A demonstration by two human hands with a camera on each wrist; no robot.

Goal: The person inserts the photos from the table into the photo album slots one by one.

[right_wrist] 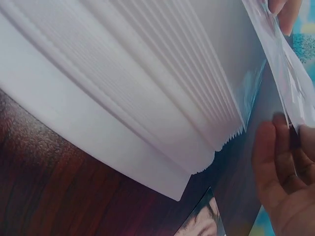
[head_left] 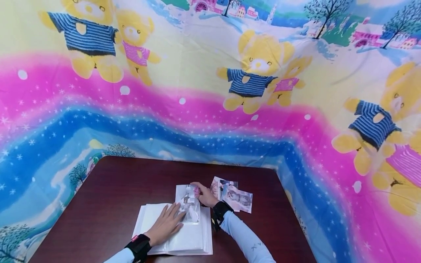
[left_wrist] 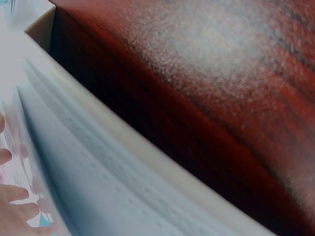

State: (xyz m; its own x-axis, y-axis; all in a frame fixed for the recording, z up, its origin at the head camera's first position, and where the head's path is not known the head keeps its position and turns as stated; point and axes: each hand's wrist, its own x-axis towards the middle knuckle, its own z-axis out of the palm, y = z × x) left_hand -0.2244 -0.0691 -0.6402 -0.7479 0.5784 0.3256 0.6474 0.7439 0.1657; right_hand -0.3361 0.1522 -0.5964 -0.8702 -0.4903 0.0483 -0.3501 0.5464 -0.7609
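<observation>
Sleeves [head_left: 245,233] slanted | left hand [head_left: 166,224] flat (splayed) | right hand [head_left: 206,196] pinching print [head_left: 186,193]

Printed fabric backdrop [head_left: 190,75] sweeping right across, yellow teddy bears [head_left: 260,65] up there in striped tops [head_left: 251,86], dark reddish-brown wooden table [head_left: 108,204] below.
</observation>
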